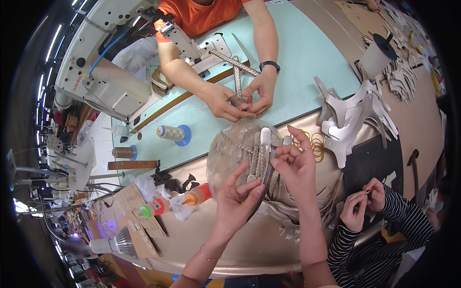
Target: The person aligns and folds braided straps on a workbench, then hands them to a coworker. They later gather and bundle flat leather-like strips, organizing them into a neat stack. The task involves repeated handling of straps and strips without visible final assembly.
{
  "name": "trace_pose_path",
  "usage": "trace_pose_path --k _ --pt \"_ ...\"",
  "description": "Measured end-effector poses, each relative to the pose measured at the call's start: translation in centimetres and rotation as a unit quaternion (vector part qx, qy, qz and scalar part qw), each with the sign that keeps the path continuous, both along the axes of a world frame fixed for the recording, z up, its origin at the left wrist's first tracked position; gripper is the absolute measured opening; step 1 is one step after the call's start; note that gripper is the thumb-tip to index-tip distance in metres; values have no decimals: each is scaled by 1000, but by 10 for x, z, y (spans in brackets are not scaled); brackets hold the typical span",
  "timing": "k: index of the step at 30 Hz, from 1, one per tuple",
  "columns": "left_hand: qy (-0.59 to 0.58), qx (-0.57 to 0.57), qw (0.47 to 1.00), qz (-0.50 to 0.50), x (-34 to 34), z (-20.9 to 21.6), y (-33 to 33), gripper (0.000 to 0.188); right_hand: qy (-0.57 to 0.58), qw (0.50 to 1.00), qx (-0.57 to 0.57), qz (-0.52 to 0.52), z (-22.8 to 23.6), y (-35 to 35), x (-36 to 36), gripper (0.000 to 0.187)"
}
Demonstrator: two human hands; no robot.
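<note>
My left hand [236, 200] and my right hand [297, 169] are raised over the near side of the table, close together. Between them runs a narrow dark brown strip [258, 202], curved and thin. The right thumb and fingers pinch its upper part, with the index finger lifted. Lower down, the left thumb and fingers grip the same strip. Just beyond my fingers, several silvery braided straps [259, 162] with pale rounded ends lie on a clear plastic bag [219, 156]. My hands partly hide the straps.
Across the table, a co-worker's hands [240, 102] work on a braided strap beside a sewing machine [110, 79]. Glue bottles [198, 194] and thread spools [170, 133] stand left. Rubber bands [314, 144], pale cut pieces [343, 126], a black mat [367, 161] and another person's hands [360, 205] are right.
</note>
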State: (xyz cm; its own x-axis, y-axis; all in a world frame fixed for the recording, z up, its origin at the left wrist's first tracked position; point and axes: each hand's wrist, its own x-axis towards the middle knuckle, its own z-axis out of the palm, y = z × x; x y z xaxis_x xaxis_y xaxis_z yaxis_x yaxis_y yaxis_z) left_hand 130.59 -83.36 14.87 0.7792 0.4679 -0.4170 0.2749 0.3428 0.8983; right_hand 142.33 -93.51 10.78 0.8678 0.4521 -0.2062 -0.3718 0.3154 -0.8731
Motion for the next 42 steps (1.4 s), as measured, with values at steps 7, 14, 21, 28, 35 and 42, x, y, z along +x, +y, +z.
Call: trace_pose_path --k 7,14,21,28,35,42 --pt "4 6 1000 -8 0 5 -1 66 60 998 22 -5 7 -6 1 65" --pt "11 4 1000 -1 -5 6 -5 64 32 999 0 44 14 -19 -2 68" --pt "-8 -14 1000 -8 -8 4 -4 61 30 999 0 37 24 -23 -3 76" --pt "-16 1 1000 -15 -13 2 -4 55 19 999 -4 41 29 -24 -3 77" --pt "-4 4 1000 -9 -9 20 -5 44 -7 999 -31 40 36 -22 -4 74" --pt "1 -3 1000 -3 -5 20 -4 41 -43 992 -67 93 38 -22 -22 82"
